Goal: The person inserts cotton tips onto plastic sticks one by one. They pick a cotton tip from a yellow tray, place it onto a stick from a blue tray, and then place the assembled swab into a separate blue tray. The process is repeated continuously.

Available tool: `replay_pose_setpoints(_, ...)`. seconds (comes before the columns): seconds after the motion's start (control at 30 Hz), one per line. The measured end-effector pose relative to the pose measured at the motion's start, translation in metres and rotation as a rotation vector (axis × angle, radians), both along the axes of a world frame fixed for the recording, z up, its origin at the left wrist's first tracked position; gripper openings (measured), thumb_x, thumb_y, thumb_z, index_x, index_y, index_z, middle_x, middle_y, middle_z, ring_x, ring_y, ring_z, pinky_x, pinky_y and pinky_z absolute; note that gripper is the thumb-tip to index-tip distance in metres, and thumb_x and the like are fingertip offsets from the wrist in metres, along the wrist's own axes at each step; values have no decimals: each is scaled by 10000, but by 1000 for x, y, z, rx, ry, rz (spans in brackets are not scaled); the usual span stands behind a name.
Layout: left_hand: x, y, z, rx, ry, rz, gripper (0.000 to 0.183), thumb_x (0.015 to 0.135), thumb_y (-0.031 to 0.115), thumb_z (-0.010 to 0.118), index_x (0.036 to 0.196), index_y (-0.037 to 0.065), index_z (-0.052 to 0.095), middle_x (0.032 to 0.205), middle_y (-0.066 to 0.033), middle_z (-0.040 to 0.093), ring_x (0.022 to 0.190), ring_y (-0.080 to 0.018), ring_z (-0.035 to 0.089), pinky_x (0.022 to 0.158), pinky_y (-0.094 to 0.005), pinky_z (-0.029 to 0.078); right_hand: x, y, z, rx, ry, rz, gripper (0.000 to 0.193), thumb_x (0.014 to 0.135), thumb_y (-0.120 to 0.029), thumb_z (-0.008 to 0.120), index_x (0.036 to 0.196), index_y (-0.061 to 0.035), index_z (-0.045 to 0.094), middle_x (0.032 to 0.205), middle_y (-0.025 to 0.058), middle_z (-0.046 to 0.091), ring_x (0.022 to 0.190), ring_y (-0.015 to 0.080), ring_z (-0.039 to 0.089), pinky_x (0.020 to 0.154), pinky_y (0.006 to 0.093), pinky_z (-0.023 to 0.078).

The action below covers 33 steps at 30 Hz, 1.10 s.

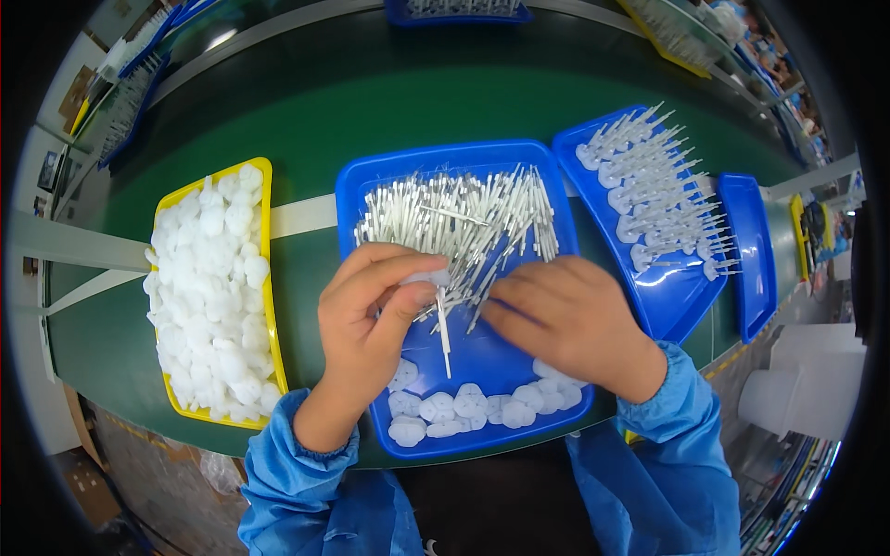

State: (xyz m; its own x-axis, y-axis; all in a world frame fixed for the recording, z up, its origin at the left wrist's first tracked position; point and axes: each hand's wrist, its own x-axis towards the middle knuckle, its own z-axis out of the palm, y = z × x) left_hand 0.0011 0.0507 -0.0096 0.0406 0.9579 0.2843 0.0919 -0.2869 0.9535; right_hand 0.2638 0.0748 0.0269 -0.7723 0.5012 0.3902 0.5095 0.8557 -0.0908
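Between thumb and index finger, my left hand [357,310] pinches a translucent white plastic disc [432,276]. A thin white rod [445,338] hangs down from it over the middle blue tray [501,366]. My right hand [570,320] is over the tray's right side, its fingers curled together at the lower end of a heap of thin white rods [454,208]. Whatever its fingertips hold is hidden. Several petal-edged white discs [471,403] lie along the tray's near edge, below both hands.
At left, a yellow tray [271,306] is heaped with white discs [213,287]. A blue tray [672,320] at right holds rows of discs with upright rods [649,190]. Beyond it is a narrower blue tray [749,250]. All stand on a green table [306,139]; another blue tray [459,17] sits at the far side.
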Motion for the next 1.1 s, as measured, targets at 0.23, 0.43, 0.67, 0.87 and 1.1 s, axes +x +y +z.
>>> replay_pose_setpoints(0.23, 7, 0, -8, -118, -171, 50, 322, 1065, -27, 710, 1385, -22, 748, 1246, -117, 723, 1054, -147, 720, 845, -277, 627, -14, 10, -8, 49, -252, 59, 118, 836, -166, 756, 948, -131, 764, 1036, 15, 737, 1017, 204, 698, 902, 383, 537)
replay_pose_setpoints(0.43, 8, -1, -10, -113, -83, 24, 363, 1048, -61, 715, 1408, -15, 733, 1238, -117, 754, 1105, -163, 730, 906, -314, 662, -8, 17, -15, -356, 442, -146, 223, 764, -57, 850, 956, -135, 768, 789, -23, 714, 735, 211, 714, 786, 378, 524)
replay_pose_setpoints(0.67, 10, -3, -1, -137, -67, 55, 345, 1012, -60, 765, 1345, 26, 787, 1202, -92, 731, 1056, -151, 746, 881, -279, 663, -28, 13, -22, -341, 507, -132, 263, 786, -58, 873, 1036, -124, 822, 628, -20, 634, 568, 184, 643, 625, 350, 499)
replay_pose_setpoints(0.87, 11, 0, -6, -62, -89, 69, 385, 989, -78, 786, 1357, 33, 783, 1250, -91, 681, 1094, -154, 727, 857, -268, 665, -26, 10, -27, -374, 536, -159, 261, 807, -62, 895, 1062, -105, 858, 604, -7, 636, 537, 181, 635, 588, 343, 503)
replay_pose_setpoints(1.1, 10, 1, -6, 42, 79, 91, 410, 930, -125, 808, 1307, 35, 816, 1216, -104, 681, 1048, -172, 723, 816, -270, 663, -26, 4, -24, -437, 573, -220, 220, 837, -68, 900, 1052, -100, 863, 615, 2, 655, 543, 185, 642, 591, 345, 513)
